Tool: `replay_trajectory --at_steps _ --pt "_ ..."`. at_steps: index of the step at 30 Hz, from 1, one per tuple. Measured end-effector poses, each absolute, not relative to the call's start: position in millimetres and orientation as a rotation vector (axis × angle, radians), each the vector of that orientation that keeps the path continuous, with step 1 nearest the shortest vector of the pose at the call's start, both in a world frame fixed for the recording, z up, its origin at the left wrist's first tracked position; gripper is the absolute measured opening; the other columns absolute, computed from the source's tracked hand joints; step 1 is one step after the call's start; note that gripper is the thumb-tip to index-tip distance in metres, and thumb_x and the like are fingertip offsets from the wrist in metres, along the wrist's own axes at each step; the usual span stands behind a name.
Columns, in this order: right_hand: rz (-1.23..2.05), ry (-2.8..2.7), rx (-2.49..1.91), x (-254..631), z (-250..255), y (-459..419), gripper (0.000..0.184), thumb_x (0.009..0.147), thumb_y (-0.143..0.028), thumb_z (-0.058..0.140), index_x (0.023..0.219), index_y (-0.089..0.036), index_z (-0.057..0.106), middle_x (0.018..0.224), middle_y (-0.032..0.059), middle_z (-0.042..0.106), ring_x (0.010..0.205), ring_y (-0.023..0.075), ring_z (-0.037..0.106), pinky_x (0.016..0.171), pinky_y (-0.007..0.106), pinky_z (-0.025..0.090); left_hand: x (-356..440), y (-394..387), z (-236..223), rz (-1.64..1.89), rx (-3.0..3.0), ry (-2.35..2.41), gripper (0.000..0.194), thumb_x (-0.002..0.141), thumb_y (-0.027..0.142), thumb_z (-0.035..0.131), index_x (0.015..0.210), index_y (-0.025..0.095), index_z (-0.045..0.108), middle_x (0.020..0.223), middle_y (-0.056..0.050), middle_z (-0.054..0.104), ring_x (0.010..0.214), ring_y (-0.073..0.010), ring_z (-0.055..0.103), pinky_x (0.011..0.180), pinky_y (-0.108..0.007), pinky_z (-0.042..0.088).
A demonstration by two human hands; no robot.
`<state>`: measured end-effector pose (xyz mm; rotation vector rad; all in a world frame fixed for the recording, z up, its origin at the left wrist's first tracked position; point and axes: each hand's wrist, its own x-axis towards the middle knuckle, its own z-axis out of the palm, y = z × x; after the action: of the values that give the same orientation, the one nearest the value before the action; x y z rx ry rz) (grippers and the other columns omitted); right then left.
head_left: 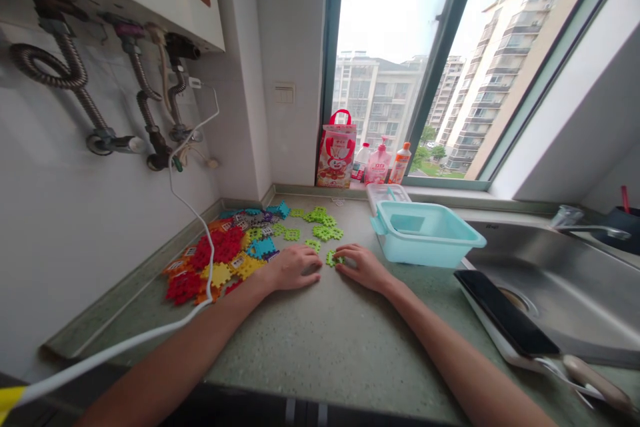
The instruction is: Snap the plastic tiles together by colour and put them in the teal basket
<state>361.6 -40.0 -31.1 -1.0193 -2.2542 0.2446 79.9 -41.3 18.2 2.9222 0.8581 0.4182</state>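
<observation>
Both my arms reach forward over the green speckled counter [320, 340]. My left hand [295, 268] rests palm down on the counter, fingers curled, beside a pile of red, yellow, orange and blue plastic puzzle pieces [220, 257]. My right hand [361, 265] lies next to it, its fingertips pinching a small green piece [332, 258]. More green pieces [323, 223] lie scattered just beyond the hands. Whether the left hand holds anything is hidden.
A turquoise plastic tub [425, 232] stands right of my hands, a clear lid behind it. A steel sink [565, 287] with a dark board [505, 312] across its edge is further right. A white cable [195, 213] crosses the pile. Bottles and a red bag [337, 152] stand on the sill.
</observation>
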Motion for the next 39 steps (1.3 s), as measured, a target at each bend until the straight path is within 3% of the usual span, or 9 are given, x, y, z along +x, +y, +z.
replay_trajectory --at_steps 22,25,29,33,39 --pt "0.216 -2.306 -1.004 361.9 -26.9 -44.9 0.027 0.095 -0.026 0.069 0.120 -0.026 0.078 0.126 0.0099 0.075 0.119 0.0279 0.068 0.106 0.045 0.054 67.7 -28.5 15.4 0.408 2.965 0.934 0.026 0.100 0.041 0.060 0.118 0.026 0.071 0.120 -0.005 0.072 0.113 -0.0243 0.065 0.101 -0.037 0.048" --pt "0.223 -2.302 -1.009 361.8 -25.6 -45.1 0.027 0.094 -0.024 0.069 0.119 -0.026 0.078 0.126 0.0101 0.075 0.118 0.0284 0.069 0.105 0.045 0.055 69.6 -28.1 13.3 0.440 2.991 1.062 0.037 0.096 0.048 0.064 0.124 0.025 0.070 0.122 -0.007 0.071 0.117 -0.0281 0.063 0.104 -0.042 0.046" --pt "0.234 -2.273 -1.006 361.6 -26.8 -44.1 0.024 0.093 -0.024 0.071 0.115 -0.026 0.079 0.124 0.0098 0.076 0.116 0.0278 0.070 0.105 0.044 0.055 70.3 -26.6 7.3 0.502 2.957 1.319 0.064 0.090 0.062 0.067 0.139 0.022 0.063 0.139 -0.014 0.064 0.131 -0.0347 0.055 0.114 -0.050 0.038" --pt "0.240 -2.270 -1.016 361.6 -28.6 -43.8 0.024 0.093 -0.024 0.071 0.115 -0.026 0.079 0.124 0.0094 0.076 0.116 0.0278 0.070 0.105 0.045 0.055 64.6 -19.6 0.4 0.433 2.817 1.593 0.087 0.088 0.082 0.055 0.148 0.019 0.058 0.150 -0.020 0.057 0.142 -0.0404 0.047 0.120 -0.057 0.029" --pt "0.236 -2.276 -1.013 361.7 -28.4 -44.1 0.024 0.093 -0.023 0.070 0.115 -0.026 0.079 0.124 0.0093 0.076 0.116 0.0277 0.069 0.104 0.044 0.055 55.5 -8.5 -2.5 0.370 2.689 1.754 0.086 0.094 0.085 0.037 0.146 0.021 0.060 0.149 -0.020 0.059 0.139 -0.0409 0.051 0.119 -0.062 0.028"
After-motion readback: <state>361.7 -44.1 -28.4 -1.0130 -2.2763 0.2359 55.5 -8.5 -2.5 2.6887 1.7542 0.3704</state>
